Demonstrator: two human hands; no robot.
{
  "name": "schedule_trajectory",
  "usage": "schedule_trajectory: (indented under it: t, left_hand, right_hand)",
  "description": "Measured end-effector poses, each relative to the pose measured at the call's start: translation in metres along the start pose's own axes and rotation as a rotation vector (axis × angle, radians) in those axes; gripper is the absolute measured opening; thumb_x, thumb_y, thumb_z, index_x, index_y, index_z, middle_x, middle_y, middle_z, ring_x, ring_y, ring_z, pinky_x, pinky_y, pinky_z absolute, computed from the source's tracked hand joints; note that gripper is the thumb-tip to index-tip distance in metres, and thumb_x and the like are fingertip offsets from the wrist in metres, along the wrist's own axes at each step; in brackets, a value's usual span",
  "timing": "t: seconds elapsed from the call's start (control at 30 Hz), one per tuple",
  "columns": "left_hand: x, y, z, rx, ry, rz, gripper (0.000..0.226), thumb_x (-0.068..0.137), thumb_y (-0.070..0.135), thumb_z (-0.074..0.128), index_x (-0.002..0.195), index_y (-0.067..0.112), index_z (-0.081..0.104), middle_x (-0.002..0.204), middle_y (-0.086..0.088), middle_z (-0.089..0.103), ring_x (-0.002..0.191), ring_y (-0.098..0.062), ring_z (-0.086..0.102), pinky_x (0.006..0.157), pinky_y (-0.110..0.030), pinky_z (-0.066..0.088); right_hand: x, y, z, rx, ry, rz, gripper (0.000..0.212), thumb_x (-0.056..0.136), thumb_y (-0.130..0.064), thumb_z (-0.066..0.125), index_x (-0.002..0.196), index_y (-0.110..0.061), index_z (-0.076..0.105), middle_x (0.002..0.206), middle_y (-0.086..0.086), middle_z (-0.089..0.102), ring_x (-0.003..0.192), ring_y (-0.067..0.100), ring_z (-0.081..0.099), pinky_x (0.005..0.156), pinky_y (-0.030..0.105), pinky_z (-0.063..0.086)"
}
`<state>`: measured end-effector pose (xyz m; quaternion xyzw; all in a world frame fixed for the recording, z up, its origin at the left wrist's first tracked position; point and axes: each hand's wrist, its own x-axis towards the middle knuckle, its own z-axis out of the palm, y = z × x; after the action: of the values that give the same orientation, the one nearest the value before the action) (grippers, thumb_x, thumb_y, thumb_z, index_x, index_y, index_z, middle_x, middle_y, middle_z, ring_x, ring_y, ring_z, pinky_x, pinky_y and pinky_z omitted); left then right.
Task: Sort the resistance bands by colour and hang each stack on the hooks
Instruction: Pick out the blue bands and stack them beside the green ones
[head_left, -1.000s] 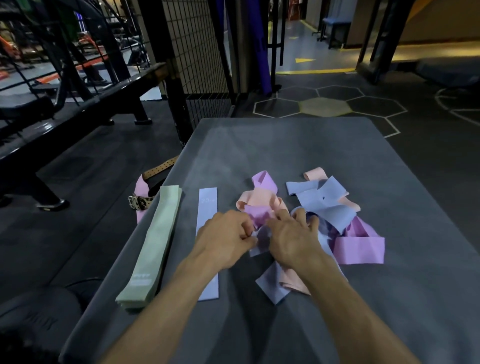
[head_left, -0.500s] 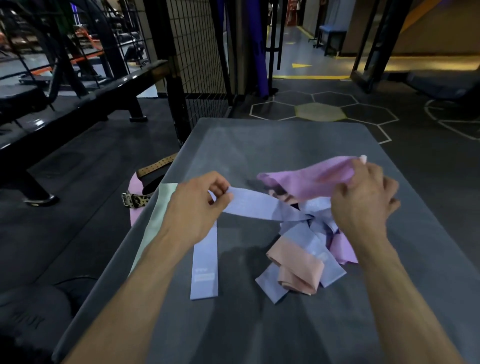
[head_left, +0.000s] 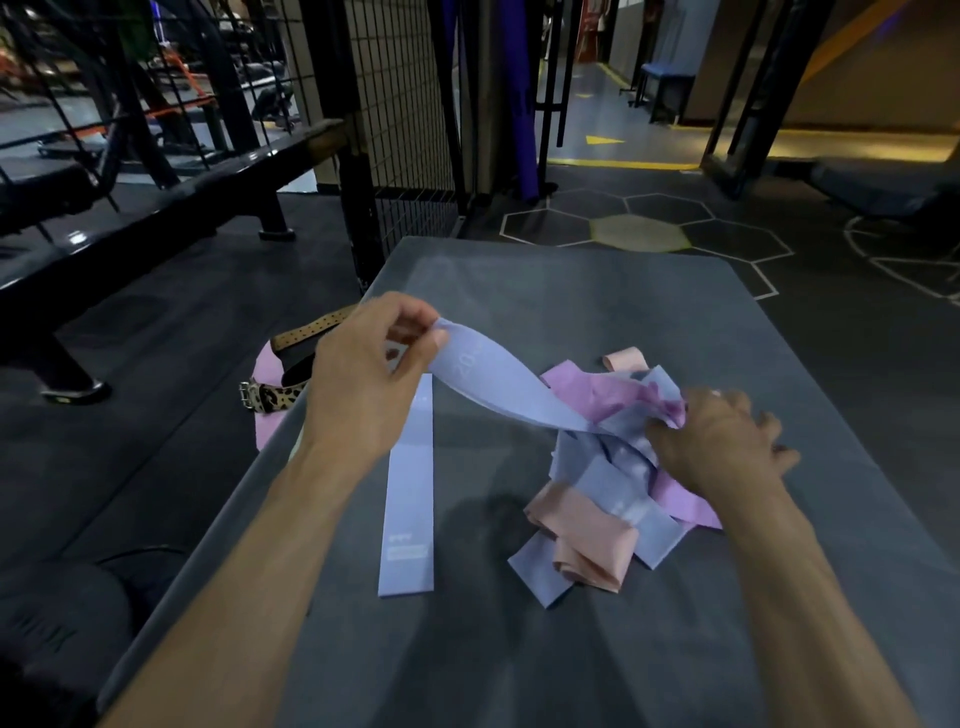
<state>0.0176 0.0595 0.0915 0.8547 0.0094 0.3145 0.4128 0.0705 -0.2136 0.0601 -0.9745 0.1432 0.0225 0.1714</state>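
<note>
Head view looks down on our two bare hands over a grey worktop (head_left: 597, 291). Our left hand (head_left: 363, 374) is raised above the worktop's left part, thumb and fingers pinched shut on one end of a lavender-blue band (head_left: 498, 384). That band runs in a twisted strip from the left hand down and to the right, where its other end disappears into the tangled pile of bands (head_left: 613, 478).

Our right hand (head_left: 722, 441) sits low on the right side of the pile, fingers curled closed around a bunch of pink-purple band (head_left: 597, 395) and blue material; we cannot tell exactly which bands it has hold of. The pile lies between the two hands and just below the right one, touching the worktop. It mixes blue, pink-purple and peach bands; a folded peach band (head_left: 587, 540) lies at its near edge, and a smaller peach loop (head_left: 623, 358) shows at its far edge.

One blue band (head_left: 410, 493) lies flat and straight on the worktop, apart from the pile, directly beneath our left hand and wrist, its printed end toward us.

Off the worktop's left edge, on the dark floor, we see a leopard-print belt (head_left: 270, 397) with a metal buckle.
</note>
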Motion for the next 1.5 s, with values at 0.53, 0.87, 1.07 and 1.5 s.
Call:
schedule_trajectory:
  t: [0.53,0.87,1.07,1.5]
  left_hand:
    - [-0.002,0.025,-0.002,-0.505,-0.237,-0.1,0.011,0.09,0.003,0.072,0.093,0.014,0.073,0.084,-0.006,0.073,0.077,-0.011,0.066,0.066,-0.021,0.054]
    - [0.002,0.02,0.002,-0.574,0.025,-0.153,0.007,0.095,0.01,0.068,0.094,0.016,0.071,0.087,-0.002,0.071,0.079,-0.011,0.065,0.069,-0.028,0.059]
    - [0.01,0.006,-0.006,-0.612,0.088,-0.267,0.004,0.094,0.013,0.07,0.096,0.016,0.072,0.093,-0.006,0.075,0.082,-0.018,0.07,0.067,-0.029,0.059]
    - [0.019,-0.015,-0.033,-0.582,0.136,-0.265,0.012,0.094,0.013,0.069,0.104,0.012,0.076,0.095,-0.012,0.077,0.086,-0.025,0.07,0.081,-0.053,0.059]
  right_hand:
    - [-0.035,-0.039,0.018,0.623,-0.207,-0.795,0.007,0.099,-0.021,0.061,0.102,-0.027,0.062,0.085,-0.016,0.061,0.084,0.005,0.057,0.075,0.012,0.039]
    - [-0.008,-0.02,0.015,0.518,0.134,-0.472,0.019,0.101,-0.03,0.054,0.099,-0.014,0.063,0.088,-0.002,0.064,0.085,0.021,0.059,0.069,0.026,0.036]
    - [-0.026,-0.028,-0.007,0.884,0.08,-0.603,0.013,0.096,-0.026,0.066,0.091,-0.014,0.066,0.081,0.009,0.069,0.069,0.014,0.06,0.062,0.03,0.048]
    - [-0.059,-0.042,0.022,0.532,-0.727,-0.617,0.019,0.1,-0.027,0.06,0.094,-0.012,0.071,0.079,-0.01,0.064,0.076,0.002,0.057,0.071,0.021,0.044]
